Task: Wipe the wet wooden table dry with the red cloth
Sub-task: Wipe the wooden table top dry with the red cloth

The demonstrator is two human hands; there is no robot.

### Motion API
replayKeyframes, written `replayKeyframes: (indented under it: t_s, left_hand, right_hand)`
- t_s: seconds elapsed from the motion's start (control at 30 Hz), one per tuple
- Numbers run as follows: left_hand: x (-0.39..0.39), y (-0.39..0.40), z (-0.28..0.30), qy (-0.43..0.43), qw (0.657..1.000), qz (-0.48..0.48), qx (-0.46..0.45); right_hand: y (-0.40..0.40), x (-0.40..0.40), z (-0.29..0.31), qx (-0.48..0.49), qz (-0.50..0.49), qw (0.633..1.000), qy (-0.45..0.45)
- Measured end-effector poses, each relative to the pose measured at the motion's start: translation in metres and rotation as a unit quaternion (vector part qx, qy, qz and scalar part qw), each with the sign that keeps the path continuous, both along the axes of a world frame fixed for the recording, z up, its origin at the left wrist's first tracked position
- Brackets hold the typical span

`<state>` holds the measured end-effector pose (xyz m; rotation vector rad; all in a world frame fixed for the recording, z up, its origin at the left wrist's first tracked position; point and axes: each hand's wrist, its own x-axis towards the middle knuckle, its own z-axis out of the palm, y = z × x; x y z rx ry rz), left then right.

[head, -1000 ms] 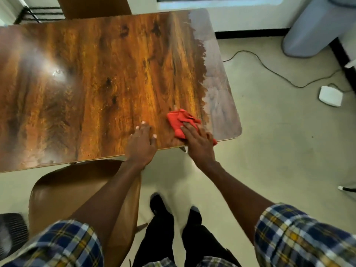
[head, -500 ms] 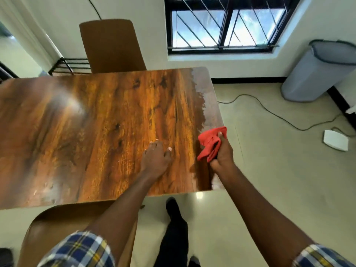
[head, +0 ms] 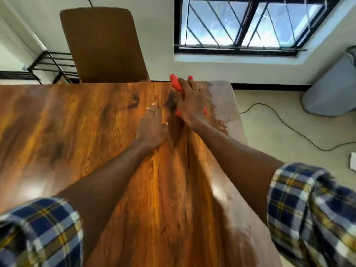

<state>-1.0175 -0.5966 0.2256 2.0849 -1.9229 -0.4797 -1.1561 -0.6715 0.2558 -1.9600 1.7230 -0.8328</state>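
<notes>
The glossy wooden table point(head: 77, 132) fills the lower left and middle of the head view. My right hand point(head: 191, 105) presses the red cloth point(head: 176, 83) flat against the tabletop near its far right corner; most of the cloth is hidden under the hand, with red showing at the fingertips and beside the wrist. My left hand point(head: 151, 130) rests palm down on the wood just left of it, fingers spread, holding nothing. A paler, dull strip point(head: 229, 105) runs along the table's right edge.
A brown chair point(head: 104, 45) stands behind the table's far edge. A black metal rack point(head: 50, 66) is at the far left. On the floor to the right lie a black cable point(head: 279, 122) and a grey bin point(head: 333, 87). A barred window point(head: 244, 24) is ahead.
My right hand has swept the red cloth from the near right corner up along the right side to the far edge. My left hand slid forward on the wood, and the camera moved over the table.
</notes>
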Motion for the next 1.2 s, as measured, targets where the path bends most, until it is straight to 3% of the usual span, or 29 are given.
replayKeyframes:
  t_s: [0.1,0.2,0.27,0.37,0.57,0.7,0.77,0.8,0.9,1.0,1.1,1.2]
  left_hand:
    - [-0.006,-0.053,-0.01,0.01,1.0,-0.004,-0.005]
    - [-0.01,-0.081,-0.033,0.058,0.996,-0.025,0.056]
    - [-0.013,-0.076,-0.049,0.015,0.996,-0.049,0.079]
    - [-0.012,-0.07,-0.061,-0.017,0.996,-0.05,0.072]
    - [-0.006,-0.076,-0.06,-0.047,0.988,-0.084,0.118]
    - [-0.005,-0.078,-0.059,-0.045,0.987,-0.084,0.126]
    - [-0.004,-0.077,-0.059,-0.045,0.987,-0.084,0.129]
    - [-0.004,-0.077,-0.06,-0.045,0.987,-0.084,0.127]
    - [-0.002,-0.078,-0.063,-0.049,0.989,-0.082,0.117]
    - [-0.005,-0.076,-0.063,-0.044,0.989,-0.079,0.119]
    - [-0.006,-0.077,-0.064,-0.049,0.988,-0.073,0.129]
    - [-0.003,-0.08,-0.065,-0.039,0.985,-0.084,0.146]
  right_hand:
    - [-0.05,-0.001,-0.016,0.022,0.054,0.997,0.058]
    - [-0.085,-0.002,-0.034,0.039,0.099,0.978,0.18]
    - [-0.095,-0.003,-0.051,0.081,0.135,0.96,0.231]
    - [-0.109,-0.02,-0.07,0.077,0.14,0.96,0.228]
    - [-0.139,-0.124,-0.075,0.04,-0.031,0.99,0.134]
    - [-0.138,-0.177,-0.081,0.06,-0.193,0.977,0.063]
    - [-0.13,-0.174,-0.076,0.024,-0.299,0.954,-0.021]
    - [-0.125,-0.164,-0.07,-0.007,-0.306,0.951,-0.041]
    - [-0.097,-0.106,-0.055,-0.076,-0.117,0.99,0.005]
    - [-0.071,-0.055,-0.074,-0.033,0.089,0.986,0.137]
    - [-0.056,-0.054,-0.09,0.004,0.114,0.978,0.175]
    - [-0.059,-0.107,-0.094,-0.006,0.037,0.988,0.147]
